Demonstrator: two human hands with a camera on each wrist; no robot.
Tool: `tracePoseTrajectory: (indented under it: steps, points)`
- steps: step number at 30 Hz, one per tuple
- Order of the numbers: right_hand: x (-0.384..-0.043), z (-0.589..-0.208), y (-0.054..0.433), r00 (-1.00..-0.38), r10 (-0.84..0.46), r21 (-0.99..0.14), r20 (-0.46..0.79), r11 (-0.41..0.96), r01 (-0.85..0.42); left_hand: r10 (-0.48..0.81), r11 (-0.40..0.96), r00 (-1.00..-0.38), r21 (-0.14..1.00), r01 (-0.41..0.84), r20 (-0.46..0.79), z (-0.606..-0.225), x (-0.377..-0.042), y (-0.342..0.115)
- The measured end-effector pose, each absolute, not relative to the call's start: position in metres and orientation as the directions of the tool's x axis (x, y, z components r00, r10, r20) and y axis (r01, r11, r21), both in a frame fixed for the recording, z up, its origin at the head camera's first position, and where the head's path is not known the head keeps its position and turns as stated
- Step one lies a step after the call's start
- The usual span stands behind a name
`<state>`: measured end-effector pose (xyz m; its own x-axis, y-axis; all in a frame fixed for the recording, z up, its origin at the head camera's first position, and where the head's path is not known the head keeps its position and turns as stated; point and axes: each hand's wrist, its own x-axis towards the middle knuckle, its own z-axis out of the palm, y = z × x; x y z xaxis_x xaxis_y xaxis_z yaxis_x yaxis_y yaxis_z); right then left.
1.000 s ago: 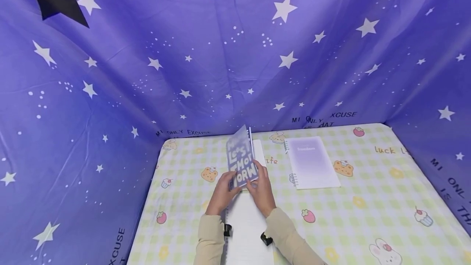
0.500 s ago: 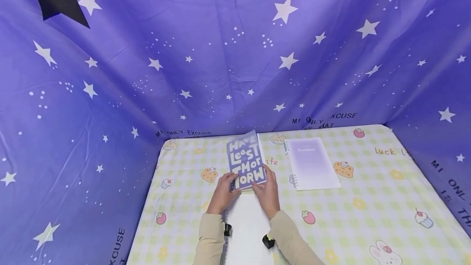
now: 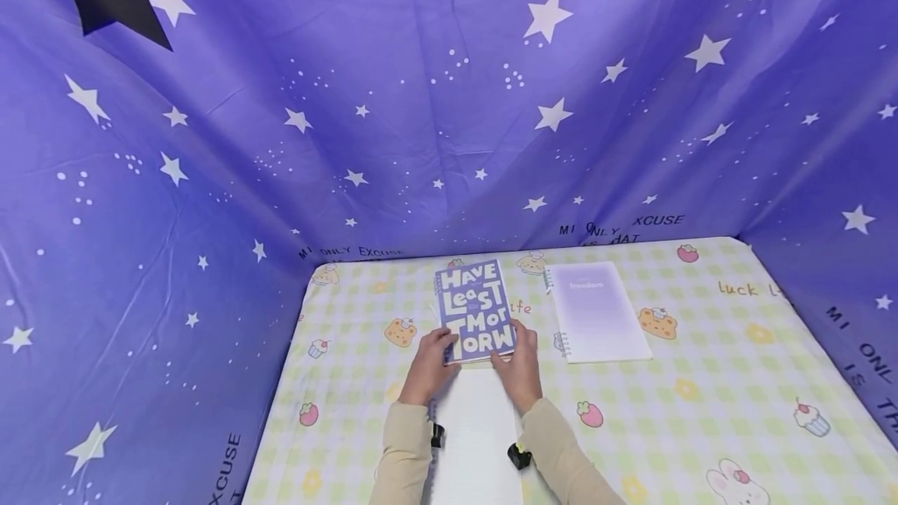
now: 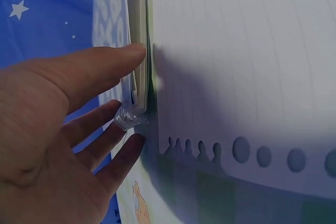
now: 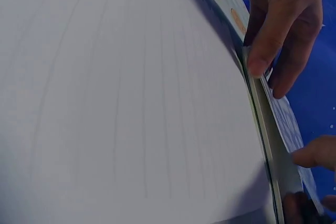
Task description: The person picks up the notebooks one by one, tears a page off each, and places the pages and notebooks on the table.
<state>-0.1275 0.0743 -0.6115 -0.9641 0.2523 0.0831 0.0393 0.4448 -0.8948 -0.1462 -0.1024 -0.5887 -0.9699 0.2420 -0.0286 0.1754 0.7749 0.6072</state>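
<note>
A small spiral notebook (image 3: 475, 302) with a purple cover and big white lettering lies at the table's far middle. My left hand (image 3: 425, 369) holds its lower left corner, the thumb at the bottom edge and the fingers beside the clear coil (image 4: 127, 119). My right hand (image 3: 521, 369) grips the lower right corner, thumb at the bottom edge and fingers along the right side. In the right wrist view the cover stands slightly apart from the pages (image 5: 281, 153). Between my forearms lies a white lined page (image 3: 477, 431) with holes punched along its left side.
A second spiral notebook (image 3: 599, 318) with a pale purple cover lies to the right. The table wears a green checked cloth (image 3: 673, 427) printed with cartoon figures. Purple star-patterned curtains (image 3: 393, 139) hang behind and at both sides.
The notebook, earlier raised and tilted in both hands with its cover lifted, has swung down flatter, its lettered front now facing up. My right hand has moved slightly right with it.
</note>
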Motion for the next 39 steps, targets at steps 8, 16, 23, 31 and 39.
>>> tracePoseTrajectory:
  steps: [8,16,23,31,39]
  points:
    - [-0.129,-0.615,0.078,-0.968,0.247,-0.835,0.052,0.543,0.093,0.250,0.798,-0.968,0.564,0.212,0.010,-0.592,-0.146,-0.101]
    - [-0.133,-0.619,0.082,-0.968,0.230,-0.799,0.099,0.598,0.060,0.241,0.801,-0.969,0.574,0.172,-0.046,-0.586,-0.146,-0.098]
    - [-0.133,-0.618,0.080,-0.978,0.199,-0.799,0.069,0.598,0.065,0.233,0.822,-0.972,0.538,0.185,-0.022,-0.587,-0.147,-0.099]
    - [-0.133,-0.622,0.070,-0.984,0.155,-0.805,0.082,0.592,0.026,0.203,0.829,-0.979,0.537,0.157,-0.026,-0.588,-0.147,-0.111]
    - [-0.134,-0.622,0.067,-0.994,0.089,-0.797,0.056,0.605,0.009,0.178,0.817,-0.984,0.559,0.143,-0.010,-0.590,-0.146,-0.121]
